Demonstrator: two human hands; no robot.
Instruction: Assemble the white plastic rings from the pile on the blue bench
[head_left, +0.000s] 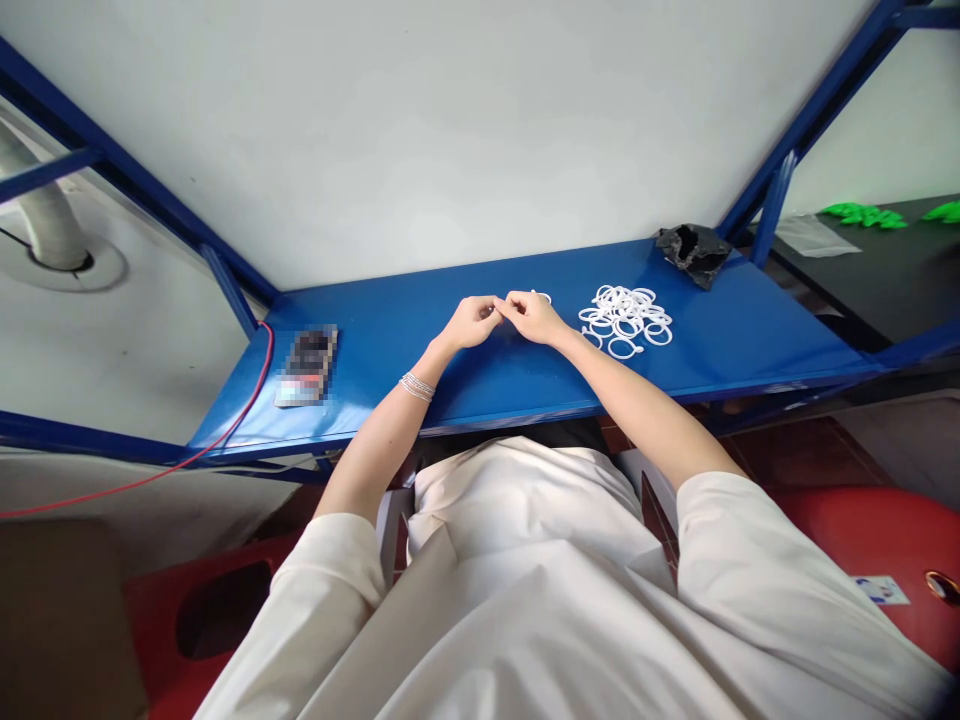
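My left hand (pixel 472 322) and my right hand (pixel 532 316) meet over the middle of the blue table (pixel 375 330), fingers curled and fingertips touching. Whatever they pinch is hidden or too small to make out. Part of a white ring (pixel 544 297) shows just beyond the right hand; whether it lies on the table or is held, I cannot tell. To the right of that hand, several thin white plastic rings with small knobs are heaped in a loose pile (pixel 625 318).
A crumpled black plastic bag (pixel 694 254) sits at the back right. At the left lies a blurred-out phone-like object (pixel 307 366), with a red cable (pixel 259 385) over the table's left end. Blue frame bars (pixel 229 290) flank the table. Green items (pixel 866 215) lie on a black surface, far right.
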